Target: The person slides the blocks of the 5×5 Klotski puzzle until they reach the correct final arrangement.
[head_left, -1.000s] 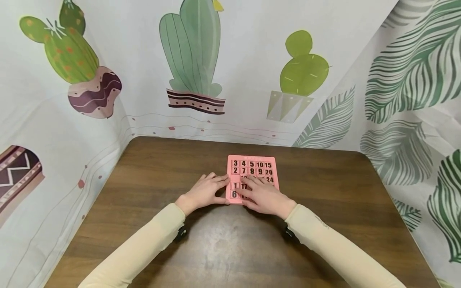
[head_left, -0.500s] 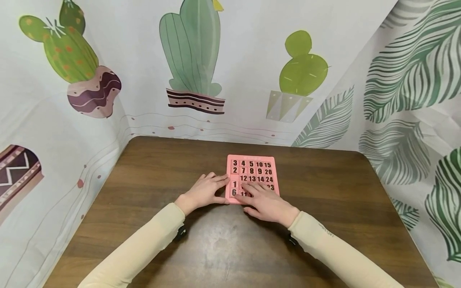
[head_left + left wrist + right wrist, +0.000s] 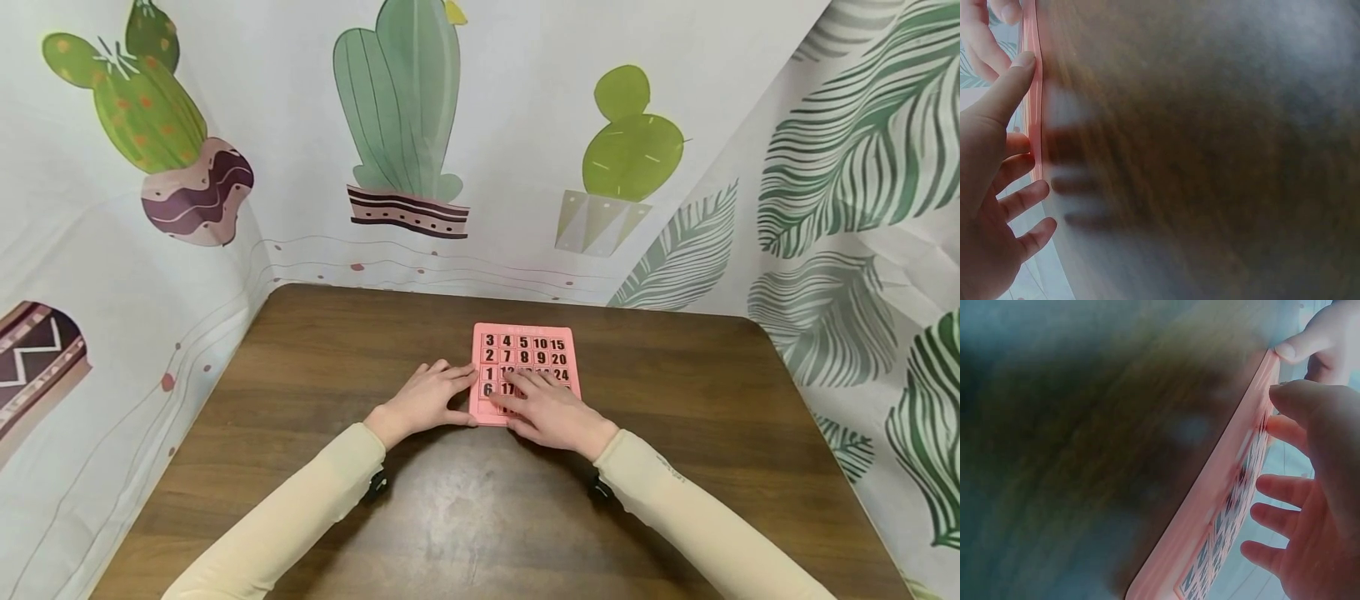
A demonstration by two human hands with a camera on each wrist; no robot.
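Observation:
A pink sliding number puzzle (image 3: 522,331) with black numerals lies on the wooden table. My left hand (image 3: 426,398) braces its left side, fingertips at the edge and thumb at the near left corner. My right hand (image 3: 557,414) spreads over the puzzle's lower right, its index fingertip beside the tile marked 6 (image 3: 487,390). Down the left column run 3, 2, 1 and 6, with a bare pink slot (image 3: 486,408) at the bottom. Several tiles are hidden beneath the right fingers. In the right wrist view, the right thumb (image 3: 1291,397) is by the puzzle's near edge.
The brown table (image 3: 337,333) extends around the puzzle on all sides. Behind it hangs a white cloth (image 3: 517,125) printed with cacti and leaves. Both forearms wear cream sleeves (image 3: 300,508), with a dark device (image 3: 377,483) under the left wrist.
Tiles 1 and 6 have slid up the left column, so the gap has gone from the third row to the bottom. The right hand dipped toward me, then came back up; the left stayed put.

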